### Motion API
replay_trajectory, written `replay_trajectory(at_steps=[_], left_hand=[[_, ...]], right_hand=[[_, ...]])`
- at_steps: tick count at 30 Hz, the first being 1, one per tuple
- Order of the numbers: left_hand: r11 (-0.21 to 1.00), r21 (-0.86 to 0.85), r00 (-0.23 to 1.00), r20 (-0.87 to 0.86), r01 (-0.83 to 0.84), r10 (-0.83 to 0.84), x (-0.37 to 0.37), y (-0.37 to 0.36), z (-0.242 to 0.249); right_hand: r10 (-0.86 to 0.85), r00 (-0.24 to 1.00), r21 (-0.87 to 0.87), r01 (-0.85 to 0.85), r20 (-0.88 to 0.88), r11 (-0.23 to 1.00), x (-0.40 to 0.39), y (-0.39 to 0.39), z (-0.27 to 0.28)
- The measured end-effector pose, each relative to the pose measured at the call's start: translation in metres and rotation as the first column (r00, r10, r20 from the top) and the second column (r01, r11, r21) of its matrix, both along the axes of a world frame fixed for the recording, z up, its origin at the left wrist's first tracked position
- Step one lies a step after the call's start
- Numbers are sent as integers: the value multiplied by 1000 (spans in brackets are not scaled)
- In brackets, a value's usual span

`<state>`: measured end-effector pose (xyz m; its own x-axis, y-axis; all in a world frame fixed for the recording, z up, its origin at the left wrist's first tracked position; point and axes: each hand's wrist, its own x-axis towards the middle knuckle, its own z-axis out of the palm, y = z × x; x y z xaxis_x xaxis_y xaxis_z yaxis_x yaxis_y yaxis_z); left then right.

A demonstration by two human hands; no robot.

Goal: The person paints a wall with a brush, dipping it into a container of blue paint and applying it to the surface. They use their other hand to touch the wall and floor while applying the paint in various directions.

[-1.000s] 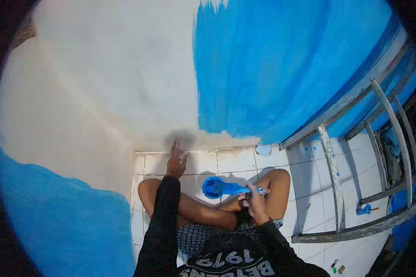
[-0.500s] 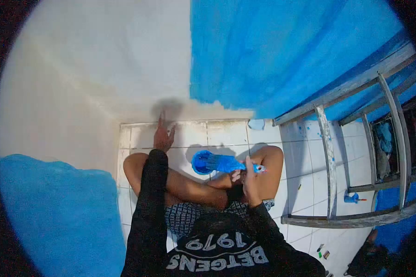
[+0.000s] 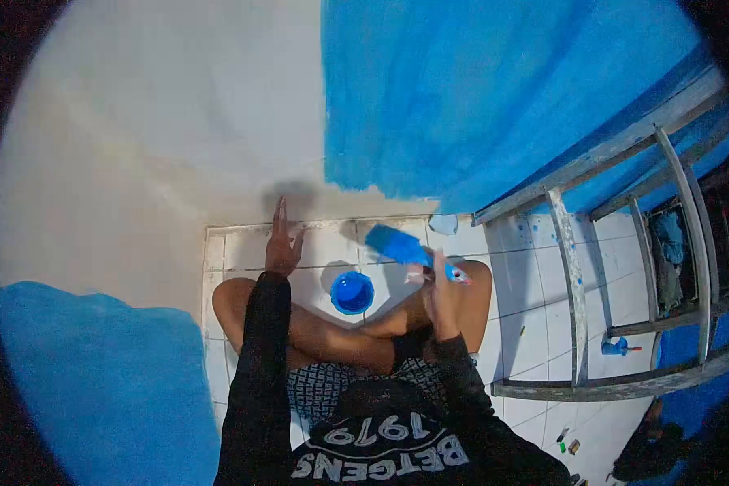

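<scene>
In my right hand (image 3: 439, 283) is a wide paintbrush (image 3: 393, 245), its bristles and ferrule coated in blue and pointing up-left toward the wall. The fingers wrap round its handle, above my right knee. A small round tub of blue paint (image 3: 352, 293) sits on the tiles in front of my crossed legs. My left hand (image 3: 284, 247) is held out near the base of the unpainted wall (image 3: 243, 105), fingers stretched and apart, holding nothing. Its shadow falls on the wall just beyond the fingertips.
Blue paint (image 3: 494, 89) covers the wall's right part and a lower left patch (image 3: 97, 381). A paint-spattered ladder (image 3: 571, 283) stands at right on white floor tiles (image 3: 535, 340). Past its rungs lies another blue-stained brush (image 3: 616, 347). A pale shard (image 3: 444, 224) rests by the wall's foot.
My right hand has lifted the paintbrush from over the tub, up and toward the wall, so the tub now shows fully. My left hand has stayed nearly in place.
</scene>
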<state>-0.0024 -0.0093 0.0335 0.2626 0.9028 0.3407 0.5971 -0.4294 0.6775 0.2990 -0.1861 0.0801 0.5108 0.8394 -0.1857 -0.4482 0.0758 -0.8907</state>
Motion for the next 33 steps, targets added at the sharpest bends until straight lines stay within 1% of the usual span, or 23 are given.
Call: replay_trajectory(at_steps=[1, 2, 4, 8, 9, 11, 13, 17, 19, 20, 21, 22, 24, 25, 27, 28, 29, 30, 31, 32, 33], left_hand=[[1000, 13, 999, -40, -4, 4, 0, 1, 0], [1000, 18, 999, -40, -1, 2, 1, 0, 1], [1000, 4, 1000, 18, 14, -14, 0, -2, 2], [1000, -15, 999, 30, 25, -25, -1, 4, -11], [999, -31, 999, 44, 28, -27, -2, 6, -17], [998, -46, 998, 56, 33, -30, -3, 5, -16], [999, -20, 999, 30, 39, -38, 0, 4, -8], [999, -20, 999, 25, 48, -47, 0, 0, 1], [989, -143, 997, 64, 47, -39, 2, -2, 2], [988, -143, 997, 65, 50, -41, 2, -2, 1], [998, -32, 999, 16, 51, -51, 1, 0, -3], [995, 78, 998, -35, 57, -55, 2, 1, -4], [994, 85, 997, -14, 74, -73, 2, 1, -3], [992, 92, 996, 7, 87, -88, 1, 1, -3], [994, 74, 997, 9, 81, -82, 0, 3, -5], [996, 58, 997, 17, 74, -75, 0, 3, -8], [996, 56, 997, 16, 72, -73, -1, 3, -10], [995, 86, 998, -42, 54, -51, 0, 2, -10], [992, 116, 995, -99, 39, -28, 1, 2, -9], [993, 115, 995, -99, 39, -28, 2, 1, -8], [988, 142, 994, -97, 56, -42, 4, 0, -5]], right_hand=[[-38, 998, 7, 38, 40, 999, -6, 8, 34], [-41, 998, 12, 41, 39, 999, -7, 16, 47], [-9, 989, -8, 10, 144, 1000, -9, 29, 61], [-29, 980, 36, 23, 195, 999, -13, 52, 45], [-73, 953, 63, 57, 294, 996, -9, 59, 20], [-82, 949, 74, 62, 305, 995, -15, 62, 22], [-88, 944, 88, 63, 317, 994, -22, 66, 26], [-123, 954, 135, 88, 273, 987, -32, 69, 40], [-127, 956, 142, 91, 266, 986, -33, 70, 41], [-127, 925, 128, 86, 359, 988, -32, 71, 37], [-126, 885, 114, 83, 448, 990, -30, 73, 32], [-128, 885, 114, 86, 448, 990, -28, 76, 22], [-192, 825, 112, 156, 531, 981, -24, 83, 3], [-193, 827, 110, 159, 528, 981, -19, 85, -4], [-355, 806, 180, 307, 473, 935, -6, 85, -6], [-352, 808, 177, 305, 472, 936, -4, 82, -2], [-405, 848, 176, 366, 341, 914, 0, 78, 2], [-453, 868, 166, 425, 205, 890, 4, 75, 6], [-452, 817, 109, 444, 357, 889, 12, 74, 4], [-452, 817, 108, 444, 358, 889, 10, 71, 3], [-492, 809, 141, 473, 321, 870, 3, 68, 14]])
